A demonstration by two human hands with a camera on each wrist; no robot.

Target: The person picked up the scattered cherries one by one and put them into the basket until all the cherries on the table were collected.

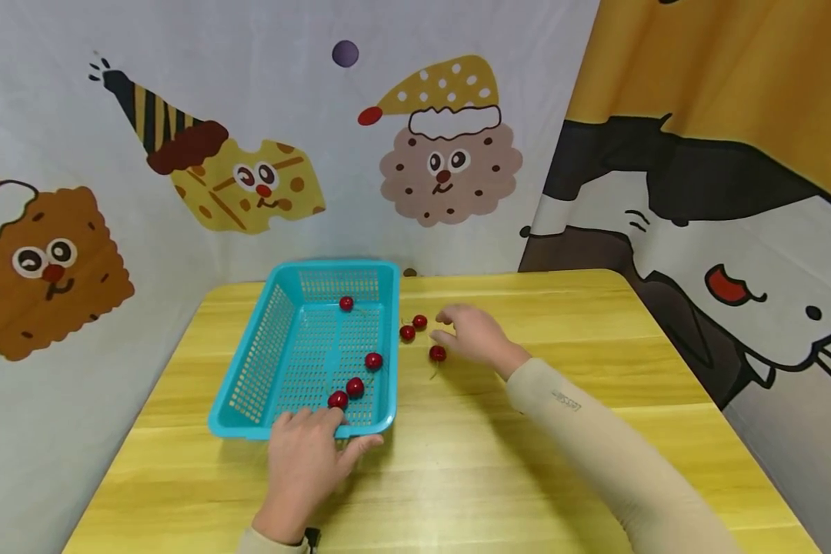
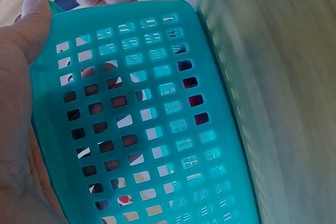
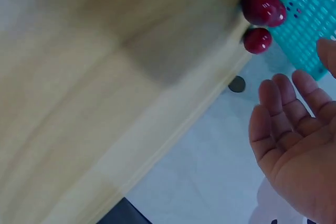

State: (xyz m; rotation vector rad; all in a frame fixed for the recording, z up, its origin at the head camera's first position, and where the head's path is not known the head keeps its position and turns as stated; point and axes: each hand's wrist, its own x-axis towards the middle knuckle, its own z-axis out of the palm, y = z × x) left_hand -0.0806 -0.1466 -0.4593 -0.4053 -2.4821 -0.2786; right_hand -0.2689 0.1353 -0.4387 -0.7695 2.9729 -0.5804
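A turquoise plastic basket (image 1: pixel 249 425) stands on the wooden table, with several red cherries inside, one of them a cherry (image 1: pixel 346 303) near its far end. My left hand (image 1: pixel 305 458) grips the near rim, fingers over the edge and thumb (image 2: pixel 37 22) along the outside. Right of the basket, three stemmed cherries lie on the wood: one cherry (image 1: pixel 438 353) closest to me, and a pair, a cherry (image 1: pixel 407 333) and a cherry (image 1: pixel 420 322), by the basket wall. Just beside them hovers my right hand (image 1: pixel 474 335), fingers loosely bent, nothing between them.
The light wooden table (image 1: pixel 561 454) ends at the back against a cloth (image 1: pixel 249 61) printed with cartoon biscuits and cheese. A yellow and black cartoon print (image 1: pixel 720 192) hangs along the right side.
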